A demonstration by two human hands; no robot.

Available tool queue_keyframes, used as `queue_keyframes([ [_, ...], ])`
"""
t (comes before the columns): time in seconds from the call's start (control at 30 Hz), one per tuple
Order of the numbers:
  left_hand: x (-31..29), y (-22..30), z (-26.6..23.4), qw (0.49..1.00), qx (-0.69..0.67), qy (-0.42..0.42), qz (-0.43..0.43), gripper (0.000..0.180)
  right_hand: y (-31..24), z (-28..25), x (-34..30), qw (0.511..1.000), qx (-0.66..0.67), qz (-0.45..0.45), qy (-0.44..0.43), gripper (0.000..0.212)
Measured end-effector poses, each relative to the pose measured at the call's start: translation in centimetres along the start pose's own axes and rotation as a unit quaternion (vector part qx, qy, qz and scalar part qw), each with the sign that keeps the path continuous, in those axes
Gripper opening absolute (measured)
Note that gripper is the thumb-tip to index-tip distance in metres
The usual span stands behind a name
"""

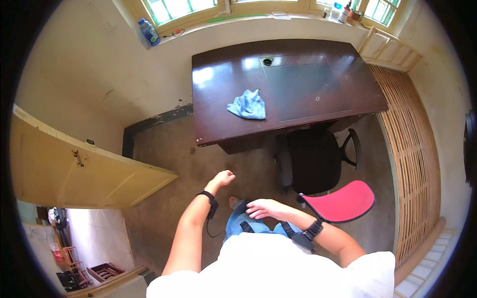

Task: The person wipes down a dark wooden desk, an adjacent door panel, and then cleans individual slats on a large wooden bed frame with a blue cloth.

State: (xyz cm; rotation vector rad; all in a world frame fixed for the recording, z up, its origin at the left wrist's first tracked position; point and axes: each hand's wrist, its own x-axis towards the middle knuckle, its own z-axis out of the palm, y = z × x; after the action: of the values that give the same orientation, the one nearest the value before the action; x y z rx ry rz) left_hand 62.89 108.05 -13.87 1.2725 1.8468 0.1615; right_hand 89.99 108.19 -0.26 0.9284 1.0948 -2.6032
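Observation:
My left hand [224, 178] hangs over the floor in front of the desk, its fingers curled in and nothing showing in them. Close to my body, my right hand [266, 208] is held above my blue jeans [235, 224], fingers stretched out and apart, holding nothing. Ahead stands a dark reddish-brown desk [218, 99]. A crumpled light-blue cloth [247, 105] lies on its left part, away from both hands. Nearest to my right hand is an office chair with a black seat [313, 161] and a red backrest [343, 202].
A yellow door [89, 169] stands open at the left. Along the right side runs a slatted bamboo bed [412, 149]. On the windowsill are a blue bottle [148, 32] at the left and several small containers [348, 15] at the right.

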Motion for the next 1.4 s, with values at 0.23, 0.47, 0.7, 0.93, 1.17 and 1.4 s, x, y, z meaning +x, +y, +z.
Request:
queue_keyframes([
  [0.23, -0.1, -12.7, -9.0, 0.989, -0.054, 0.091, -0.102, 0.036, -7.0, 3.4, 10.9, 0.879, -0.393, -0.247, 0.113, 0.028],
  [0.47, 0.2, -15.2, -15.9, 0.955, -0.167, 0.246, 0.019, 0.020, -17.7, -9.8, 20.0, 0.658, -0.588, -0.374, 0.284, 0.051],
  [0.7, 2.5, -12.3, -22.5, 0.926, -0.182, 0.330, 0.004, 0.023, -22.2, -11.2, 29.0, 0.452, -0.639, -0.211, 0.586, 0.046],
  [0.93, 15.9, -7.4, -31.2, 0.887, -0.169, 0.403, -0.147, 0.043, -21.9, -3.9, 31.0, 0.539, -0.676, -0.492, 0.102, 0.046],
  [1.17, 22.7, -1.0, -30.5, 0.825, -0.203, 0.395, -0.350, 0.053, -35.3, -26.3, 22.6, 0.485, -0.671, -0.195, 0.526, 0.050],
  [1.4, 23.2, 0.1, -30.8, 0.826, -0.124, 0.401, -0.376, 0.046, -46.6, -41.4, 22.9, 0.493, -0.240, 0.112, 0.829, 0.063],
])
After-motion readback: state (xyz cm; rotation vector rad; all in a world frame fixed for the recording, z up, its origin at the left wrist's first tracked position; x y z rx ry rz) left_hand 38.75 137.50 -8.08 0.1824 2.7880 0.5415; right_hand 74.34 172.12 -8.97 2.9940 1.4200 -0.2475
